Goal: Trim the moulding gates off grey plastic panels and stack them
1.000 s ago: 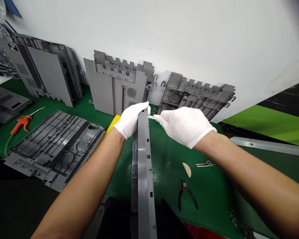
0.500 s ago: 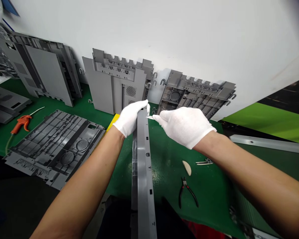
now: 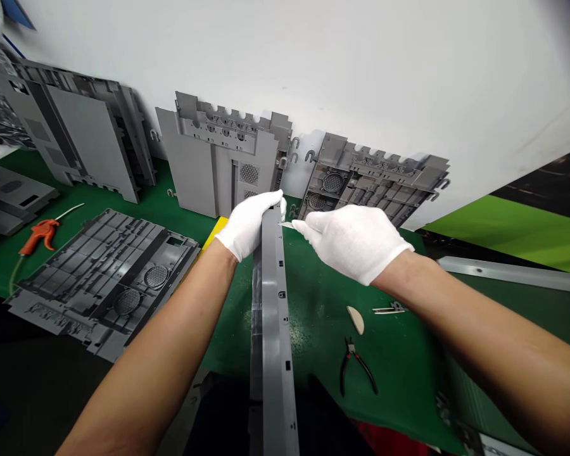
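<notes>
A grey plastic panel (image 3: 273, 316) stands on edge in front of me, its narrow side with small slots facing up. My left hand (image 3: 251, 221), in a white glove, is closed around its far end. My right hand (image 3: 354, 240), also gloved, pinches a small knife whose thin blade (image 3: 286, 224) points left, its tip at the panel's right edge near the far end. The knife's handle is hidden inside the fist. To the right, below my right forearm, black-handled side cutters (image 3: 354, 367) and a cream half-round piece (image 3: 356, 320) lie on the green mat (image 3: 313, 373).
More grey panels lean against the white wall: one at left (image 3: 85, 133), one in the middle (image 3: 194, 164), one at right (image 3: 370, 180). Another panel (image 3: 104, 272) lies flat on the left, near an orange air blow gun (image 3: 40, 235). A conveyor-like frame (image 3: 513, 272) borders the right side.
</notes>
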A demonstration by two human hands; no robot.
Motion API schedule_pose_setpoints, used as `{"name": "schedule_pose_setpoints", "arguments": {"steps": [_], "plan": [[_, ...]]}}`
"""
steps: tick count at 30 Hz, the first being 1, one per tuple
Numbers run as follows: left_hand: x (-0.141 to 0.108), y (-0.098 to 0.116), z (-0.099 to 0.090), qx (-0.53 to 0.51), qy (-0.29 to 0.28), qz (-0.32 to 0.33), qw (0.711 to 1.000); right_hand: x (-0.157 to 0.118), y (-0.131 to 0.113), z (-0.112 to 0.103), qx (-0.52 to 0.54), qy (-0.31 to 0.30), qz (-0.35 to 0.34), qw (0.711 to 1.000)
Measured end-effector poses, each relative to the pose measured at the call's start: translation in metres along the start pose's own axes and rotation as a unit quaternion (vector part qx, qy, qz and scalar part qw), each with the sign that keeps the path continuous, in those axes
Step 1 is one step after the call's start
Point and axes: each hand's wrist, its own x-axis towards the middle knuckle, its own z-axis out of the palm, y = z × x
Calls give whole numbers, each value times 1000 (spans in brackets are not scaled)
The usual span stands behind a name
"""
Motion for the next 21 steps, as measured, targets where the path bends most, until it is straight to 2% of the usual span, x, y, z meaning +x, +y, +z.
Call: {"name": "schedule_pose_setpoints", "arguments": {"steps": [11,16,19,21], "plan": [[1,-1,1,8,-1,12,1000,-1,1,0,3,-9,5,1000],[0,-1,0,-1,-7,9,1000,-5,-1,4,15,6,-16,1000],[0,0,-3,-2,-4,-1,1000,-10,-2,7,51,17,-25,998],[0,1,-3,2,1,-8,1000,-14,2,7,119,40,-13,992]]}}
